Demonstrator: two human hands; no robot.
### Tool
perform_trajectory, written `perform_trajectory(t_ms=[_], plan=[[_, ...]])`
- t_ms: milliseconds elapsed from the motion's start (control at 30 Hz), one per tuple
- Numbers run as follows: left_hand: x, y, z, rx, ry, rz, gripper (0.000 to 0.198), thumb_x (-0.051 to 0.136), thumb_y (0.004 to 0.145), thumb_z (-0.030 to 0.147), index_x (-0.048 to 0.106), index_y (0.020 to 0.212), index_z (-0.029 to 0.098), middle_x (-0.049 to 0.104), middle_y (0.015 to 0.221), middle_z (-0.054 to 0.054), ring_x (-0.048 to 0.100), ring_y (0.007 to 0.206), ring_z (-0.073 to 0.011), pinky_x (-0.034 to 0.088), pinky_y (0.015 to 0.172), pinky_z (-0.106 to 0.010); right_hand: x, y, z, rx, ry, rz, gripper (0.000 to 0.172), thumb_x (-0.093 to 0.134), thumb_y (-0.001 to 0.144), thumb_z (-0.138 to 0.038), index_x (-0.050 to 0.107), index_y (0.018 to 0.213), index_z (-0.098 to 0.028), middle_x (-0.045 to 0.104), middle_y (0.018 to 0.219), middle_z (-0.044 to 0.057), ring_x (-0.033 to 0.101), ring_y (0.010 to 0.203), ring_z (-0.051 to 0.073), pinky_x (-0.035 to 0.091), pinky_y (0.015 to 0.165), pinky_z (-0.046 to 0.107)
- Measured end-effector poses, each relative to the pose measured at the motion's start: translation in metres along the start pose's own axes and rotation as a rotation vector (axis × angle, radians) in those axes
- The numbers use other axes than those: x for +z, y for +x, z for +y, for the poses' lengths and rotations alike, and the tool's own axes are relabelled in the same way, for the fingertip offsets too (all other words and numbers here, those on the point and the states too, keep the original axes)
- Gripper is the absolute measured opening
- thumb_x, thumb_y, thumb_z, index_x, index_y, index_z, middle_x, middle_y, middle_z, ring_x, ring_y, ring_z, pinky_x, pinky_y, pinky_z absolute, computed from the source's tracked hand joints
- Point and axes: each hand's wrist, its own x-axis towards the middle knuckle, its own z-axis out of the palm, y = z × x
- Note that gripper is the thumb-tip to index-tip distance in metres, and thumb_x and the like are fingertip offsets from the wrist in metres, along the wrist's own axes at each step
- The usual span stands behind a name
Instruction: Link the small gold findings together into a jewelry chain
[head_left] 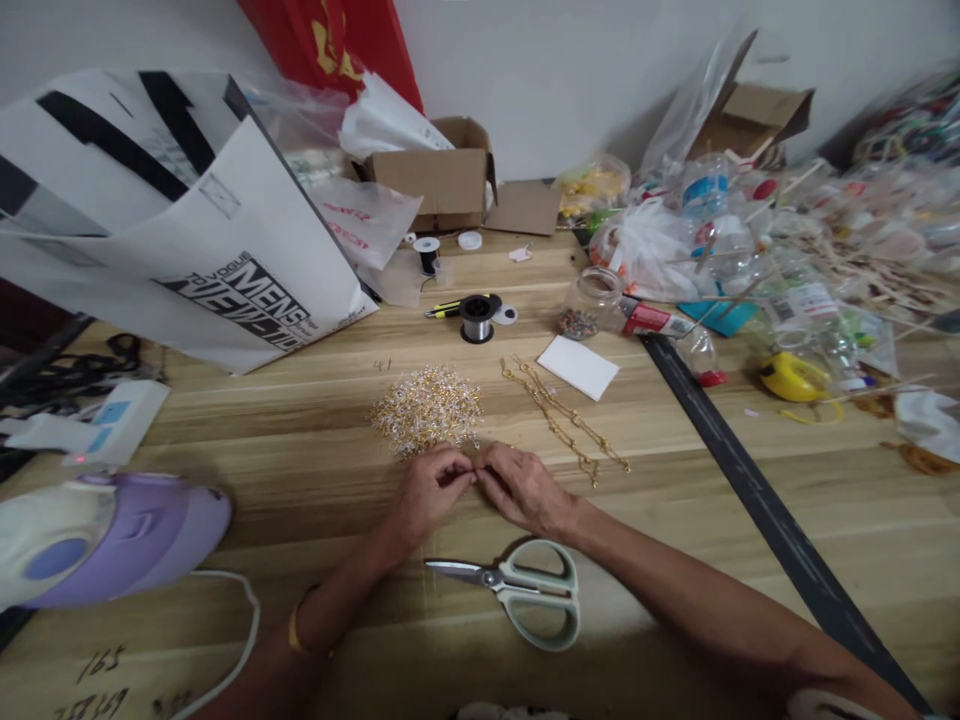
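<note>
My left hand and my right hand meet at their fingertips over the wooden table, both in a pinch. Whatever lies between the fingertips is too small to make out. Just beyond my left hand is a heap of small gold and silver pieces. Two lengths of gold chain lie on the wood to the right of the heap. Scissors with pale green handles rest below my hands, blades pointing left. A white card lies behind the chains.
Behind the heap stand a spool of silver wire, a cutter and a glass jar of beads. A purple iron and paper bag are at left. Plastic bottles and bags crowd the right. A cardboard box stands behind.
</note>
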Motion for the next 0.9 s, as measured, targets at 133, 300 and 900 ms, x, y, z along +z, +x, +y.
perform_trajectory(t_ms=[133, 300, 900], plan=[[0.0011, -0.0003, 0.0009, -0.02, 0.015, -0.013, 0.01, 0.057, 0.074, 0.014, 0.062, 0.066, 0.014, 0.059, 0.065, -0.002, 0.054, 0.063, -0.0125, 0.041, 0.06, -0.022, 0.0003, 0.0002, -0.0004, 0.018, 0.041, -0.003, 0.007, 0.04, 0.09, -0.015, 0.047, 0.091, -0.018, 0.055, 0.08, 0.006, 0.052, 0.071, 0.016, 0.044, 0.064, 0.027], [0.0025, -0.0013, 0.0025, -0.059, -0.033, -0.012, 0.011, 0.056, 0.074, 0.017, 0.062, 0.065, 0.014, 0.06, 0.063, -0.002, 0.054, 0.061, -0.0124, 0.041, 0.058, -0.022, -0.0006, 0.0016, -0.0021, 0.022, 0.084, 0.001, 0.008, 0.04, 0.09, -0.015, 0.048, 0.089, -0.018, 0.055, 0.078, 0.005, 0.051, 0.07, 0.015, 0.044, 0.064, 0.026], [-0.0036, 0.0052, 0.0087, -0.355, -0.544, -0.008, 0.02, 0.068, 0.068, 0.031, 0.062, 0.068, 0.012, 0.062, 0.059, 0.0, 0.058, 0.054, -0.0108, 0.05, 0.055, -0.022, -0.0043, 0.0058, -0.0068, 0.261, 0.288, 0.078, 0.008, 0.054, 0.085, -0.023, 0.055, 0.088, -0.016, 0.046, 0.067, -0.003, 0.043, 0.056, 0.008, 0.035, 0.052, 0.019]])
